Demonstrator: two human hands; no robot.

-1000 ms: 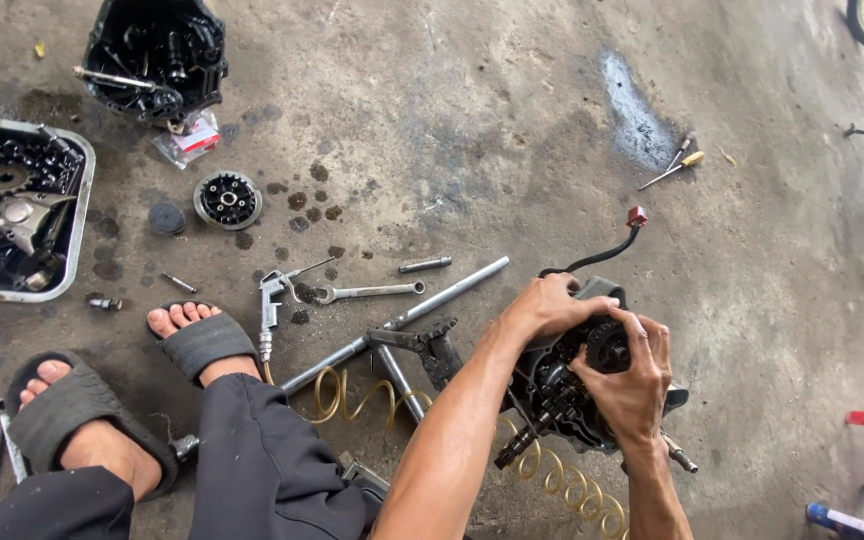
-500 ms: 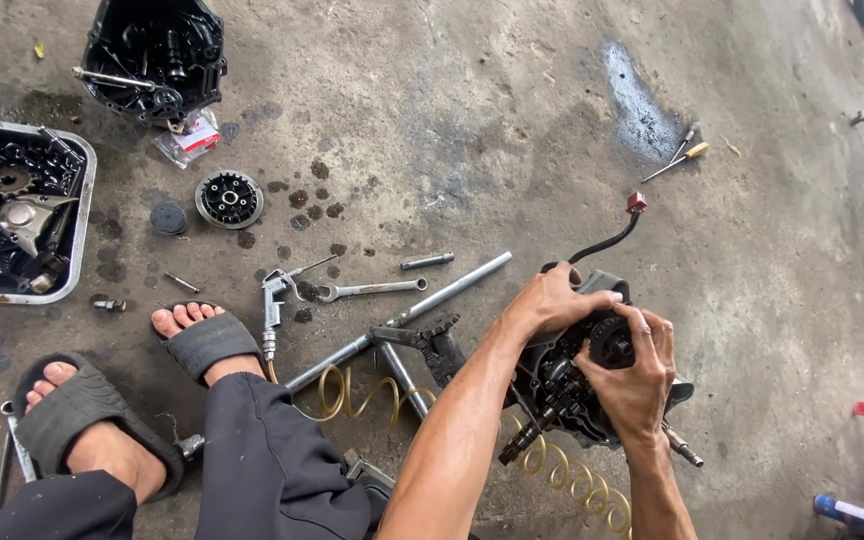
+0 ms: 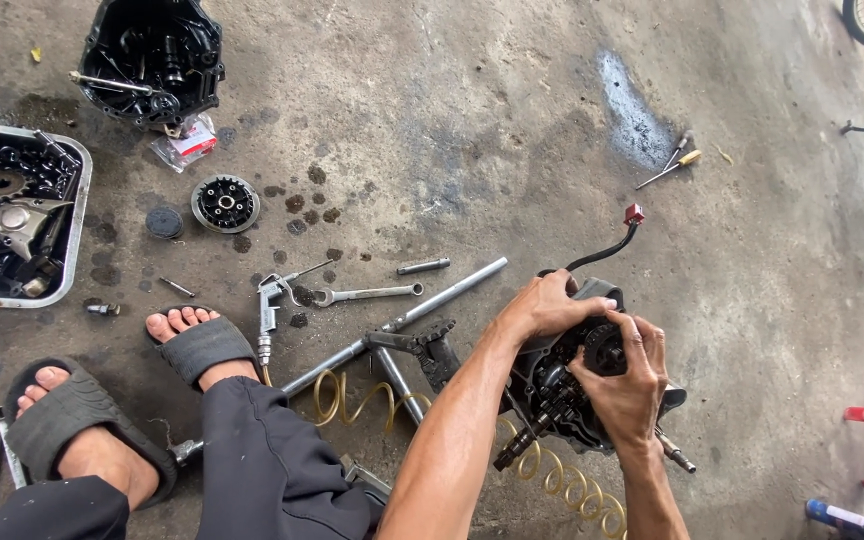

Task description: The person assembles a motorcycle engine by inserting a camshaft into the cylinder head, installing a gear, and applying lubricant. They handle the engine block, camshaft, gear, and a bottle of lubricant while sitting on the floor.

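Engine case [image 3: 552, 395]: on concrete floor [image 3: 472, 130], gripped at upper edge by left hand [image 3: 547, 305]; right hand [image 3: 627, 385] fingers pinched on gear [image 3: 602, 350]. Nearby: black cable [image 3: 607, 250], coiled air hose [image 3: 552, 470], wrench [image 3: 362, 294], steel rod [image 3: 422, 305], parts tray [image 3: 77, 215].

Greasy dark metal engine casing [image 3: 562, 395] at lower right. Matt, stained rough concrete floor [image 3: 472, 120]. Bright polished steel spanner [image 3: 362, 294] at centre. Dull metal tray [image 3: 70, 235] at left edge. Translucent yellow plastic coiled hose [image 3: 552, 470] along the bottom.
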